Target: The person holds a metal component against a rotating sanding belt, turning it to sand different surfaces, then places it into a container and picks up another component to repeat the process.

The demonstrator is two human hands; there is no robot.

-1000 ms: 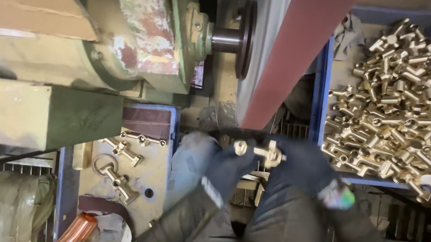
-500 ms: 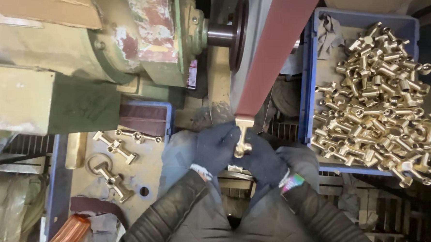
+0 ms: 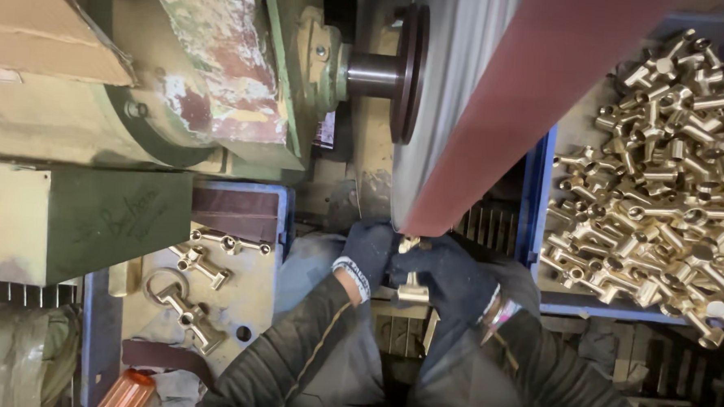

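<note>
Pressing a small T-shaped brass fitting (image 3: 412,272) up against the lower end of the reddish-brown abrasive sanding belt (image 3: 537,97), both hands closed tight on it. Left hand (image 3: 368,253) in a dark glove pinches the fitting from the left of the belt's lower end, right hand (image 3: 448,280) in a dark glove clamps it from just below and right. The fitting's top touches or nearly touches the belt's bottom edge; exact contact is hard to tell. The round grey metal drive wheel (image 3: 408,71) sits up and left of the belt, on the worn green machine housing (image 3: 221,75).

Progress, judged from how things lie: the blue plastic bin (image 3: 538,187) right of the belt is heaped with a big pile of brass T-fittings (image 3: 664,176), so most stock looks unworked. Well left of the belt, only a few brass pieces (image 3: 205,266) lie on the dusty grey tray (image 3: 235,304), likely the done ones, though finish can't be told apart. So this looks like an early stage, one piece in hand and many left. An orange cylinder-shaped object (image 3: 126,393) sits far below-left of the belt
</note>
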